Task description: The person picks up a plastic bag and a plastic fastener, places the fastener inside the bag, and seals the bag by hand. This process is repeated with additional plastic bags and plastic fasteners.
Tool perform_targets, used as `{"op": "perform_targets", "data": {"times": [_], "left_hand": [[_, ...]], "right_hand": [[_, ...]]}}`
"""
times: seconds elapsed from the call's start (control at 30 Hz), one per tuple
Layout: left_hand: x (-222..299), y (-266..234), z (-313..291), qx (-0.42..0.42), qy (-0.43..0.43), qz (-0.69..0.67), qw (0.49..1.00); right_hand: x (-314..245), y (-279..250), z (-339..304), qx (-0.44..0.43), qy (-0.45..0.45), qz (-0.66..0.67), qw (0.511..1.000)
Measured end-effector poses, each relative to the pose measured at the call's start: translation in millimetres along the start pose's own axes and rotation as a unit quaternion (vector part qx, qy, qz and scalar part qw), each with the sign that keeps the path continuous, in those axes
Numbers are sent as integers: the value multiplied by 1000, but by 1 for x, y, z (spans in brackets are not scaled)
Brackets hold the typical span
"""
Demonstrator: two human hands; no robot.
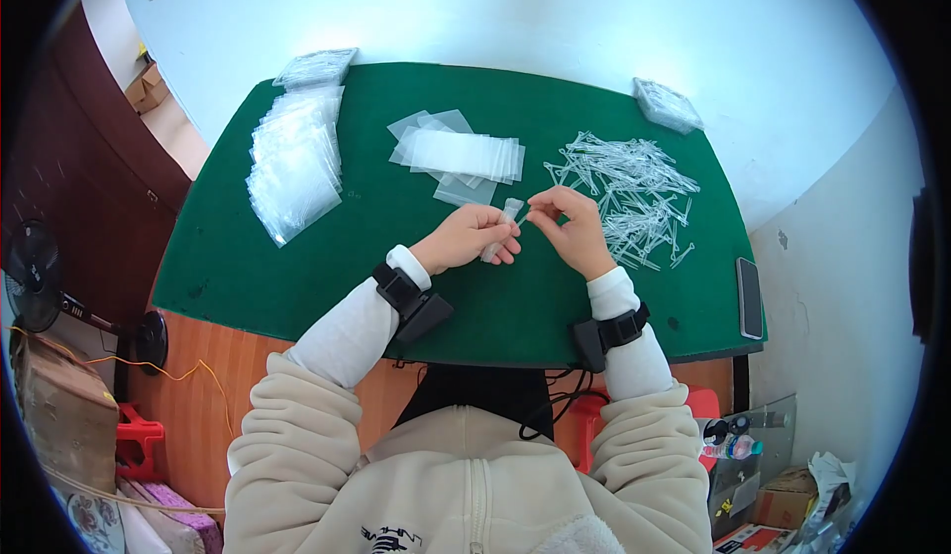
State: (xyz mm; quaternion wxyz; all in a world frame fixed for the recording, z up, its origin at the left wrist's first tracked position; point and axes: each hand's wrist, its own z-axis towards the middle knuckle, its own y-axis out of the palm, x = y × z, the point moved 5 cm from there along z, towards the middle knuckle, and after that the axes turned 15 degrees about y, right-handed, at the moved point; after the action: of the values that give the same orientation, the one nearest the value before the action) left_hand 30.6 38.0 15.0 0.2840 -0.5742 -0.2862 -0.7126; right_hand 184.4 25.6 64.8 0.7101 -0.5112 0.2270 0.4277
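1. Looking down through the head camera, I saw the left hand (466,242) clasping a small clear bundle (510,208) between thumb and fingers, above the near middle of the green table (228,247).
2. That bundle stood tilted, its upper end showing past the thumb; I could not make out what it contained.
3. Just beside it, I had the right hand (570,232) with thumb and forefinger drawn near each other, pointing toward the bundle. A thin pale sliver (524,220) showed near those tips, but from my end I could not tell whether they had closed on it.
4. Right of that hand lay thin, clear sticks (629,163) in a loose heap, some with a small ring at one end.
5. Beyond the hands, I saw loose bags (461,153), flat and clear, overlapping at different angles.
6. Well apart on the left, fanned bags (297,163) ran in a long row toward the wall (495,9). Just behind them lay a clear pack (315,68); a second pack (667,106) sat at the far right corner, beyond the sticks.
7. By the table's right edge I noted a phone (750,298).
8. Black wrist units (408,301) sat over both white cuffs.
9. Lower left, a black fan (35,277) stood near the wall; lower right, I spotted a bottle (738,447).
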Motion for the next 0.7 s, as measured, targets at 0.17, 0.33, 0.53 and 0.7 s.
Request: {"op": "perform_targets", "data": {"times": [0.17,0.33,0.53,0.7], "left_hand": [[2,10,-1,-33,1,-14,999],[5,12,0,-51,18,-8,998],[3,14,1,-52,60,10,997],[6,14,4,-40,139,92,985]], "right_hand": [[-5,-5,-4,21,-29,2,999],[-8,-7,-4,30,-33,-2,999],[-9,-9,-7,36,-35,25,998],[-3,-5,-7,16,-56,40,998]]}}
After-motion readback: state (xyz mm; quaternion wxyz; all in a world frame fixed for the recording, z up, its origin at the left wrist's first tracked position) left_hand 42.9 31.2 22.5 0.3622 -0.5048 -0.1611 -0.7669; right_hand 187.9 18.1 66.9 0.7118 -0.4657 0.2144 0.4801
